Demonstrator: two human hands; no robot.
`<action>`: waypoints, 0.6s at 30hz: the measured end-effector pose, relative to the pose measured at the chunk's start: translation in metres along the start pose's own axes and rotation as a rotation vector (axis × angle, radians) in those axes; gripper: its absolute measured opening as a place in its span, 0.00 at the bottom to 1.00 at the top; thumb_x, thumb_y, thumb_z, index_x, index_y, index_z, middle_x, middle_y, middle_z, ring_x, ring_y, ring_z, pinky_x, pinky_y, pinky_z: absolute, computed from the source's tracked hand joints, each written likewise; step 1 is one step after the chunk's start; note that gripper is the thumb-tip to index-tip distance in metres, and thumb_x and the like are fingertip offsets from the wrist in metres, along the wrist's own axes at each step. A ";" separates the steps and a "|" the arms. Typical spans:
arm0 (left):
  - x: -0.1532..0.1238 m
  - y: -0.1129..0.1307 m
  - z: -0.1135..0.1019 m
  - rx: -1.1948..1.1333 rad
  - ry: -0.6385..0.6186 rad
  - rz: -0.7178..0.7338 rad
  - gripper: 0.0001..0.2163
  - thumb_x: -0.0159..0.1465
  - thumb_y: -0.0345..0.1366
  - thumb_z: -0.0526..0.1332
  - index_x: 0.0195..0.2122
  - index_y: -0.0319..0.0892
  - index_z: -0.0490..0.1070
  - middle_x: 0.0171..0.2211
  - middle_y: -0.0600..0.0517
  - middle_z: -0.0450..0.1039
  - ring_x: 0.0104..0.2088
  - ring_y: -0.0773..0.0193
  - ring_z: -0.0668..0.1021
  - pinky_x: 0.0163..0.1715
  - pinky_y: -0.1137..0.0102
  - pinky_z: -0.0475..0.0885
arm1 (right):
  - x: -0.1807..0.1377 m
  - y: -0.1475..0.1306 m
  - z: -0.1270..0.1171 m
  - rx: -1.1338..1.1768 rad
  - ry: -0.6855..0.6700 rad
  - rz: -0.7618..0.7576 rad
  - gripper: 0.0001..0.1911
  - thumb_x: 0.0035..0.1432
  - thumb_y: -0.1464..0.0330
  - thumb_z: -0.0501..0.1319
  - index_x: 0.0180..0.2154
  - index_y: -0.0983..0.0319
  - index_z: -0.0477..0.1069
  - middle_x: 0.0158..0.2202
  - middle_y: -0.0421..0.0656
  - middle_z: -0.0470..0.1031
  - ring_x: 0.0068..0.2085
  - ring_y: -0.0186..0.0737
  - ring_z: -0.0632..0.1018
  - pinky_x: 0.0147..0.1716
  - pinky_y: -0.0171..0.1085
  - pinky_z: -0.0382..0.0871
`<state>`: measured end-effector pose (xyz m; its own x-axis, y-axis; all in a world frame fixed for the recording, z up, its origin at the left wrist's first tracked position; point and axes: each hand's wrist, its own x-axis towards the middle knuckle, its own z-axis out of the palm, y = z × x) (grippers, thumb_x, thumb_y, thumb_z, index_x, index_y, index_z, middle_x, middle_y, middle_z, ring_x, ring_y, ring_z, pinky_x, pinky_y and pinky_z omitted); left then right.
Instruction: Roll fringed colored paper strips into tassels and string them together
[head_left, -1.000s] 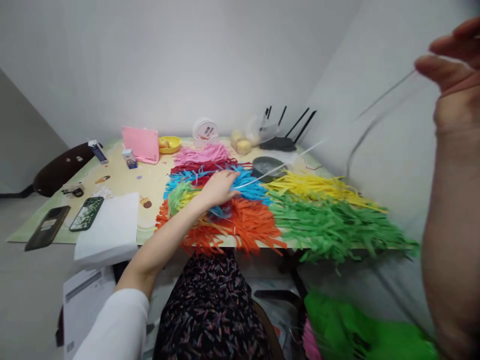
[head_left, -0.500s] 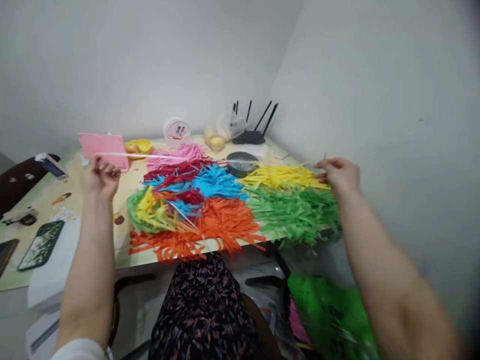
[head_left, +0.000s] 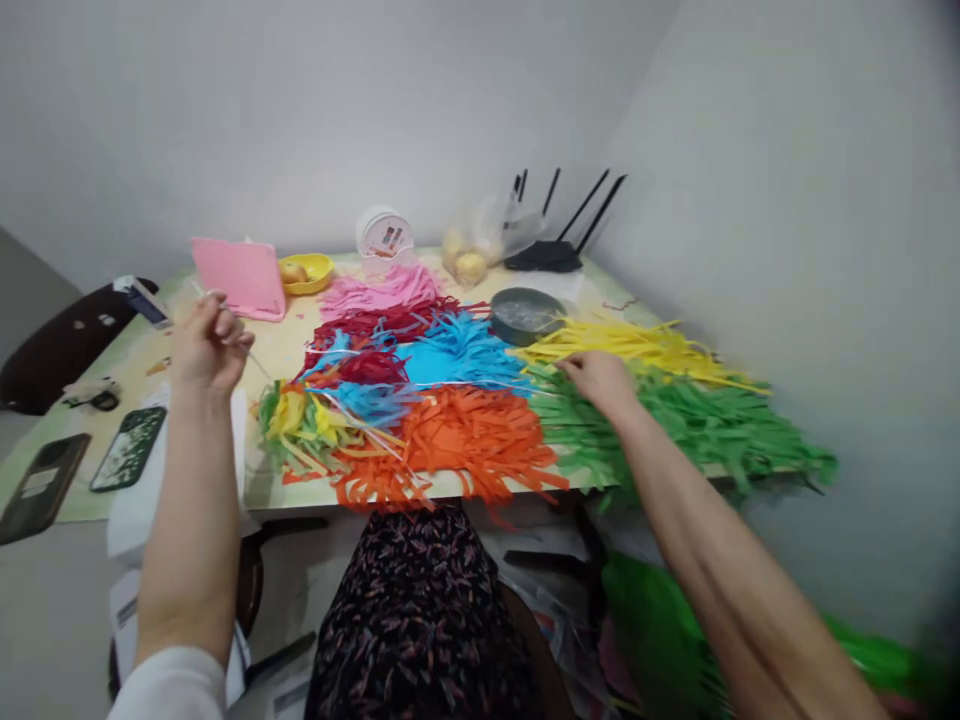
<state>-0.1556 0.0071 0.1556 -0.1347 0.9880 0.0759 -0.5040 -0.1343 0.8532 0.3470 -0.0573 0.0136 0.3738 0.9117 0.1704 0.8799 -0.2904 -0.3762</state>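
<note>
My left hand is raised over the left side of the table, its fingers curled closed around a thin white string. The string slopes down from it and runs across the fringed paper toward my right hand. The fingers of that hand are pinched on the string's other side, just over green paper fringe. Between the hands lie blue fringe, orange fringe and dark red fringe. A bundle of yellow and green strips sits at the left. Yellow fringe lies beyond my right hand.
Behind are pink fringe, a pink tablet case, a yellow bowl, a white tub, a dark round dish and a black router. Two phones lie at left. A wall borders the right.
My right hand has moved left and down, from above the yellow fringe to the green. The string, stretched high before, now hangs lower over the paper. The view has shifted slightly.
</note>
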 end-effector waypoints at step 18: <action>-0.030 0.000 0.013 0.198 -0.074 0.167 0.12 0.71 0.35 0.55 0.29 0.43 0.71 0.13 0.60 0.57 0.13 0.73 0.58 0.17 0.76 0.62 | -0.114 -0.289 0.044 -0.016 -0.259 -0.747 0.11 0.66 0.69 0.54 0.44 0.65 0.73 0.45 0.56 0.77 0.43 0.51 0.79 0.33 0.39 0.66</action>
<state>-0.1403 -0.0215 0.1603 -0.1354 0.9572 0.2559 -0.3022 -0.2858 0.9094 0.0369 -0.0648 0.0625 -0.3964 0.9050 0.1547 0.8756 0.4233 -0.2325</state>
